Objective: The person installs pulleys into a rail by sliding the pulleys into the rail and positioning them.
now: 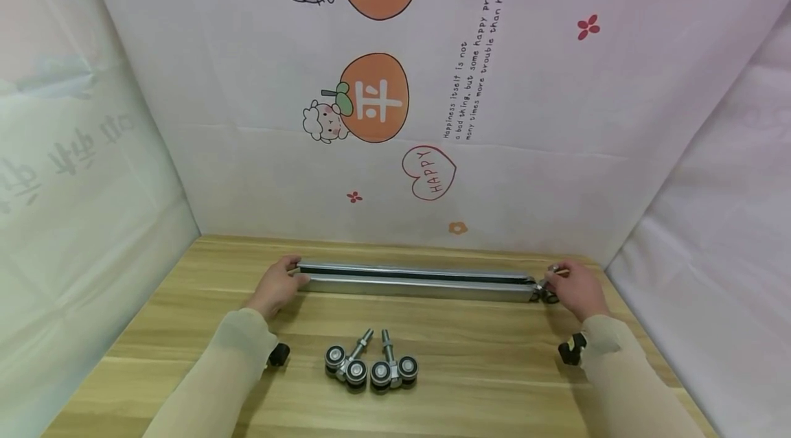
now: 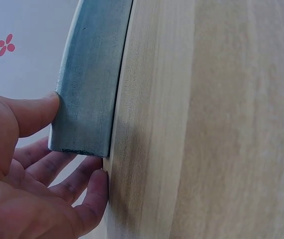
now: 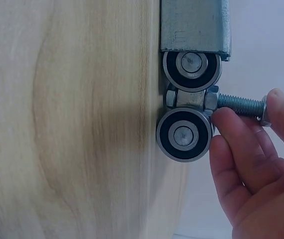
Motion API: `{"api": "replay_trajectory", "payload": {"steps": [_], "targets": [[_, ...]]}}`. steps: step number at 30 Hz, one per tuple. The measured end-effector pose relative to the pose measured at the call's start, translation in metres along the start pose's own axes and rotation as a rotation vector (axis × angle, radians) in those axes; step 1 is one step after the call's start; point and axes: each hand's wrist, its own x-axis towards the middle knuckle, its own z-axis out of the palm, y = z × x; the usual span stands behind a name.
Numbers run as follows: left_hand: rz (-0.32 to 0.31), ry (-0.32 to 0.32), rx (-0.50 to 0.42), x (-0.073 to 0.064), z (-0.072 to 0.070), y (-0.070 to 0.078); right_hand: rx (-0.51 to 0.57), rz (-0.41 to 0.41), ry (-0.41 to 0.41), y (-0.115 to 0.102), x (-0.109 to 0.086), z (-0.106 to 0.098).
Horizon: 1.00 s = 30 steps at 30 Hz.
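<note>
A long silver metal rail (image 1: pixel 420 285) with a dark slot along its top lies across the back of the table. The left hand (image 1: pixel 278 287) holds its left end; in the left wrist view the thumb presses one edge of the rail (image 2: pixel 88 89) and the fingers curl beneath its end. At the other end, the right hand (image 1: pixel 577 287) pinches the threaded bolt of a roller trolley (image 3: pixel 184 134). One wheel pair sits partly inside the rail's opening, the other outside it, and the bolt points up. The far-side wheels are mostly hidden.
Two more roller trolleys lie on the wooden table (image 1: pixel 482 369) in front of the rail: the left one (image 1: pixel 347 366) and the right one (image 1: pixel 393 369), bolts pointing away. A printed white cloth (image 1: pixel 525 184) rises behind the table, with white cloth on both sides.
</note>
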Motion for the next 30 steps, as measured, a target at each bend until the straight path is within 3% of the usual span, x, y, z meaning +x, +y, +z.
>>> {"api": "replay_trajectory", "payload": {"steps": [23, 30], "targets": [[-0.009, -0.002, 0.006, 0.001, 0.0, -0.001, -0.007, -0.046, -0.006, -0.016, 0.001, 0.008], [-0.012, -0.007, -0.001, 0.001, 0.0, 0.0, -0.06, -0.082, -0.007, -0.019, 0.003, 0.008]]}}
